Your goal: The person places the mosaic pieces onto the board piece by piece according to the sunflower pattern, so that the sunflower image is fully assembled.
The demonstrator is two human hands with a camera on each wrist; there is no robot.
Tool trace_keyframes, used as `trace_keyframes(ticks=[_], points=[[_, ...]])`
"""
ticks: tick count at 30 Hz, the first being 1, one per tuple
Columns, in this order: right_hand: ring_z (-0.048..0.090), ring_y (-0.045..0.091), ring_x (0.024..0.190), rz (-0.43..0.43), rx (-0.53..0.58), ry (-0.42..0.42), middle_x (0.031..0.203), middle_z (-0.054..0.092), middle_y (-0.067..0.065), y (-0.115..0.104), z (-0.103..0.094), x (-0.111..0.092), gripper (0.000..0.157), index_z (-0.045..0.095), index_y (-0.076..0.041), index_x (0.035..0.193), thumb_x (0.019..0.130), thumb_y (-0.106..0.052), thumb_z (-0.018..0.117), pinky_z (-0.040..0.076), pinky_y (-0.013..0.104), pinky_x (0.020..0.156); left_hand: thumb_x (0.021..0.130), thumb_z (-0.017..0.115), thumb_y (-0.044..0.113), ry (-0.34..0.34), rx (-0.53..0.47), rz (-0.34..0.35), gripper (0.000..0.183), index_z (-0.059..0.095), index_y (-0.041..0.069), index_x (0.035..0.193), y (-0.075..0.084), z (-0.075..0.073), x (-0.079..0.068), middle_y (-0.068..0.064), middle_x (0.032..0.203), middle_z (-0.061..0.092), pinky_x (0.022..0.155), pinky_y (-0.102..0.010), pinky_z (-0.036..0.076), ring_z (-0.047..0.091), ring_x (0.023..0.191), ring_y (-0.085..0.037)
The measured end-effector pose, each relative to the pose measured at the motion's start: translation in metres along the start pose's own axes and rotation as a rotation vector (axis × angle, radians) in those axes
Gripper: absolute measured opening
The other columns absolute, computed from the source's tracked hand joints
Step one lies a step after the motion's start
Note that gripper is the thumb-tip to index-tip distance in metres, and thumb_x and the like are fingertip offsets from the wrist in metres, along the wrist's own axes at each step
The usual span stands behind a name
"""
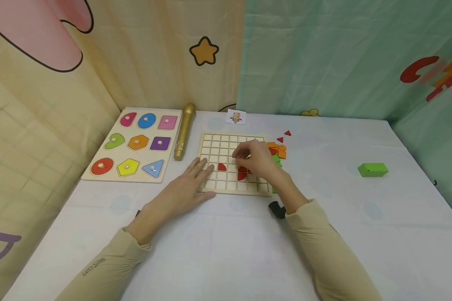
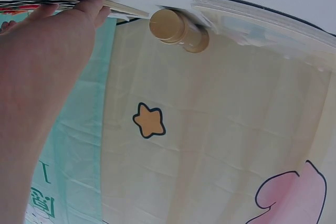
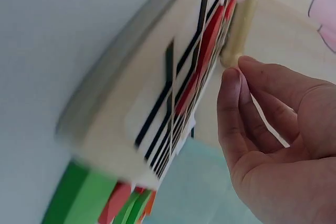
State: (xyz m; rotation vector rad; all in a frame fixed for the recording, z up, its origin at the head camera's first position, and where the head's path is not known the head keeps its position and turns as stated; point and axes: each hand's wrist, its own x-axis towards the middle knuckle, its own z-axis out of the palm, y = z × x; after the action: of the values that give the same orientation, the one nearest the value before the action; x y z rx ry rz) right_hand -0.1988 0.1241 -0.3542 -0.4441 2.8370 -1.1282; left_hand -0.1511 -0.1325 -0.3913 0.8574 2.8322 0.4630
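A square wooden grid board (image 1: 235, 193) lies in front of me on the white table. My left hand (image 1: 182, 188) rests with spread, nearly straight fingers at the board's left edge. My right hand (image 1: 257, 159) is over the board's right half, thumb and fingertips brought together. In the right wrist view the fingertips of the right hand (image 3: 281, 116) meet; I cannot tell whether a small piece is between them. One red quarter-circle piece (image 1: 221, 167) sits in a cell near the left fingers. More red pieces (image 1: 242, 174) lie in cells under the right hand, partly hidden by it.
Orange pieces (image 1: 282, 154) and green pieces (image 1: 276, 159) are heaped right of the board, two red triangles (image 1: 288, 133) beyond. A pattern card (image 1: 235, 117) lies behind. Leftward are a gold cylinder (image 1: 185, 131) and a knobbed shape puzzle (image 1: 150, 179). A green block (image 1: 373, 169) sits far right.
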Motion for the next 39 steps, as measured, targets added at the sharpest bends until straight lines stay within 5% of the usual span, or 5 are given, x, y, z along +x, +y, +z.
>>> trace_keyframes(ticks=[10, 19, 29, 39], points=[[0.070, 0.028, 0.095, 0.088, 0.016, 0.139, 0.101, 0.077, 0.013, 0.038, -0.040, -0.012, 0.015, 0.078, -0.002, 0.110, 0.097, -0.009, 0.074, 0.056, 0.039, 0.084, 0.103, 0.061, 0.054, 0.018, -0.007, 0.009, 0.083, 0.030, 0.013, 0.167, -0.001, 0.002, -0.001, -0.014, 0.177, 0.013, 0.127, -0.058, 0.030, 0.005, 0.165, -0.037], [0.066, 0.030, 0.099, 0.222, -0.038, 0.238, 0.109, 0.074, 0.019, 0.057, -0.051, -0.017, 0.022, 0.075, 0.001, 0.118, 0.100, -0.011, 0.073, 0.054, 0.028, 0.072, 0.104, 0.059, 0.055, 0.013, -0.003, 0.011, 0.082, 0.029, 0.013, 0.168, -0.001, 0.002, -0.001, -0.014, 0.177, 0.012, 0.127, -0.058, 0.029, 0.005, 0.165, -0.037], [0.070, 0.034, 0.100, 0.204, -0.097, 0.216, 0.109, 0.076, 0.021, 0.067, -0.047, -0.016, 0.021, 0.075, 0.004, 0.114, 0.097, -0.007, 0.076, 0.060, 0.044, 0.086, 0.103, 0.060, 0.056, 0.009, -0.002, 0.009, 0.083, 0.029, 0.013, 0.168, 0.000, 0.001, 0.000, -0.013, 0.178, 0.013, 0.127, -0.057, 0.029, 0.005, 0.165, -0.036], [0.068, 0.033, 0.100, 0.222, -0.119, 0.185, 0.112, 0.074, 0.021, 0.068, -0.047, -0.015, 0.022, 0.075, 0.003, 0.117, 0.098, -0.008, 0.075, 0.060, 0.042, 0.083, 0.104, 0.060, 0.055, 0.012, 0.004, 0.016, 0.083, 0.029, 0.013, 0.167, -0.001, 0.001, 0.000, -0.014, 0.177, 0.013, 0.127, -0.058, 0.030, 0.006, 0.165, -0.037]])
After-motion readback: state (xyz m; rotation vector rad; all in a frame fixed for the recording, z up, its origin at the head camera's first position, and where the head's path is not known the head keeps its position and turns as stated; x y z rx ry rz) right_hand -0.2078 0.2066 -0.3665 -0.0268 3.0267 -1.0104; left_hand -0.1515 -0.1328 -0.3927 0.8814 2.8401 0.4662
